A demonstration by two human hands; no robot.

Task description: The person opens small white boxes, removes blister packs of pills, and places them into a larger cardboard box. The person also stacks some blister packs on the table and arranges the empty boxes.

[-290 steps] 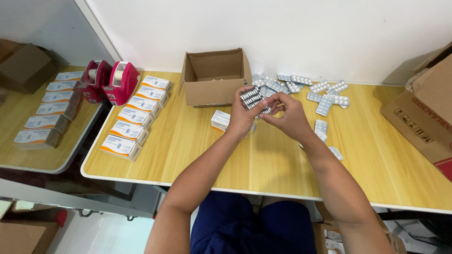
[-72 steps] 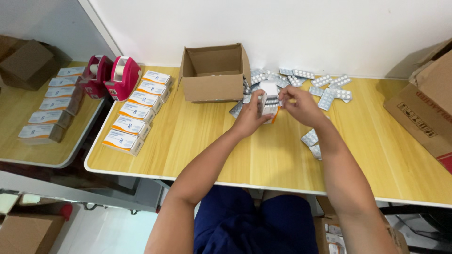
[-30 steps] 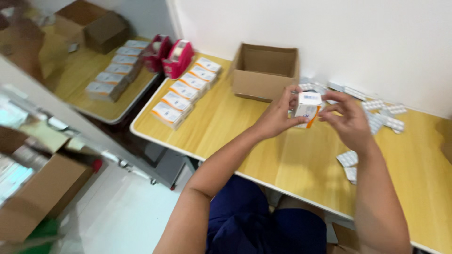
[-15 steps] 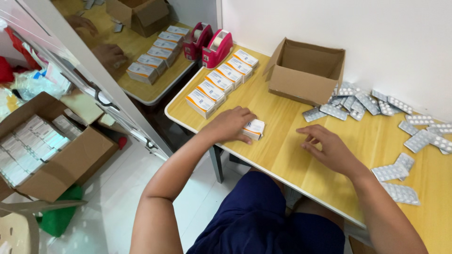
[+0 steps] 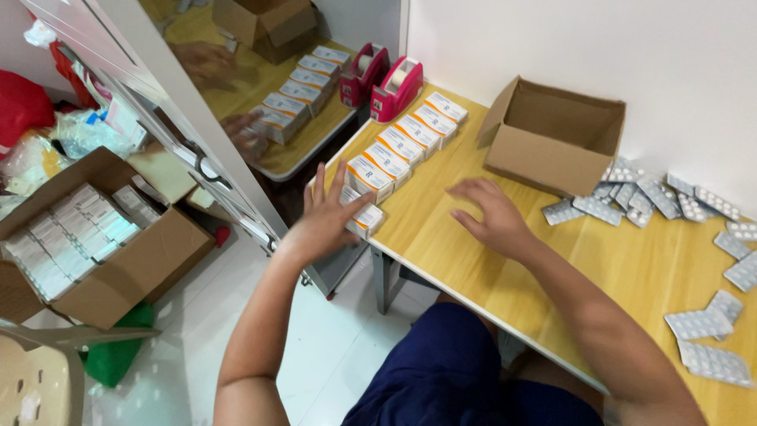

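Observation:
My left hand [image 5: 325,214] is spread flat at the table's near left corner. Its fingers rest against a small white-and-orange carton [image 5: 367,220], which lies at the near end of a row of similar cartons [image 5: 402,142]. My right hand [image 5: 490,216] lies palm down on the wooden table [image 5: 631,276], fingers apart, holding nothing. It sits just in front of an open brown cardboard box [image 5: 552,136]. Silver blister packs [image 5: 643,195] lie scattered to the right of that box, with more blister packs [image 5: 706,347] near the table's right front edge.
Two red tape dispensers [image 5: 397,87] stand at the far end of the carton row. A mirror panel [image 5: 260,71] on the left reflects the table. On the floor at left sits a large cardboard box [image 5: 87,237] filled with small cartons, next to bags.
My left hand has slid the carton to the near end of the row and spread its fingers. My right hand has moved left onto the bare table. The view has swung left.

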